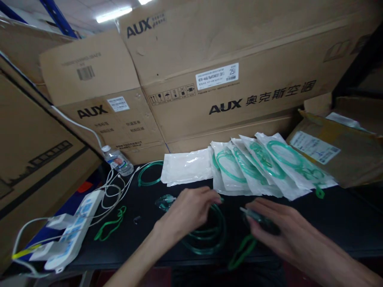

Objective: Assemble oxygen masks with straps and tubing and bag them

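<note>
My left hand [193, 207] is closed, fingers pinched at the end of a green tube; the pinched part is mostly hidden. Below it a coil of clear green tubing [206, 247] lies on the black table. To the right, my right hand [278, 227] is closed around a clear greenish mask [265, 223], whose pale connector tip points left. A green elastic strap [242, 251] hangs beneath that hand. Just left of my left hand another small clear mask piece [165, 202] rests on the table.
Packed tubing sets in clear bags [254, 167] overlap at the back, beside flat white pouches [187, 166]. A power strip [76, 231] with cables, a plastic bottle [118, 160] and a loose green strap [111, 224] are left. Large cartons [179, 119] wall the back; an open box [344, 147] stands right.
</note>
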Available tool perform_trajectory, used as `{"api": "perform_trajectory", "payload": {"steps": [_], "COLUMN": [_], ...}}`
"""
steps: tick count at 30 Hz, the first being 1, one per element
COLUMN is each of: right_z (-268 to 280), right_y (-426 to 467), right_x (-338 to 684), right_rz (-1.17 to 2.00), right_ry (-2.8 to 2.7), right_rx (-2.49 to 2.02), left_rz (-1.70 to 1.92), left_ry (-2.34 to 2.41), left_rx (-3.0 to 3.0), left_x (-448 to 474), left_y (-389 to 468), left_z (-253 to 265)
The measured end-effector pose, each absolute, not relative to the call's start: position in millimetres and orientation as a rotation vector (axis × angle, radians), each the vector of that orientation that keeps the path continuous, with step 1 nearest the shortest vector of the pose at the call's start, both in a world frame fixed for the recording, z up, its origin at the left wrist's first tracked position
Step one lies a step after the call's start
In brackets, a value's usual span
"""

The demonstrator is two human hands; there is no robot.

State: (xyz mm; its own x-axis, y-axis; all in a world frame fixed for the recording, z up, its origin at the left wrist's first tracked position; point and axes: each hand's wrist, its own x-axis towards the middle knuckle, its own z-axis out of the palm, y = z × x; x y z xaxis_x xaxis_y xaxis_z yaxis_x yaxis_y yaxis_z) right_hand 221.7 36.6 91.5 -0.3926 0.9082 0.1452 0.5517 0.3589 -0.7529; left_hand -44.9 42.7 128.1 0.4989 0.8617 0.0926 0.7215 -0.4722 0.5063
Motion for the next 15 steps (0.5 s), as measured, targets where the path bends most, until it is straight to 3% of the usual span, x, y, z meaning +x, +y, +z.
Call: {"api": "perform_trajectory", "payload": {"steps": [3,11,15], "right_z": [74.1,41.0,11.2], "right_y": [40.9,10.9,-33.9], "right_x": [245.5,233.6,227.3], "right_rz": [0.892,1.766,1.807], "right_ry": [-1.942,-1.027,-1.117], "right_rx": [-1.406,-1.351,-1.383], "left_rz": [0.661,0.851,0.708], "left_ry": [1.452,1.796,1.94], "left_rx": [2.099,1.495,1.572], "left_x": [-54.8,-48.0,-52.2], "left_y": [45.0,21.5,3.1], "left_z": [117.9,44.7,29.2]}}
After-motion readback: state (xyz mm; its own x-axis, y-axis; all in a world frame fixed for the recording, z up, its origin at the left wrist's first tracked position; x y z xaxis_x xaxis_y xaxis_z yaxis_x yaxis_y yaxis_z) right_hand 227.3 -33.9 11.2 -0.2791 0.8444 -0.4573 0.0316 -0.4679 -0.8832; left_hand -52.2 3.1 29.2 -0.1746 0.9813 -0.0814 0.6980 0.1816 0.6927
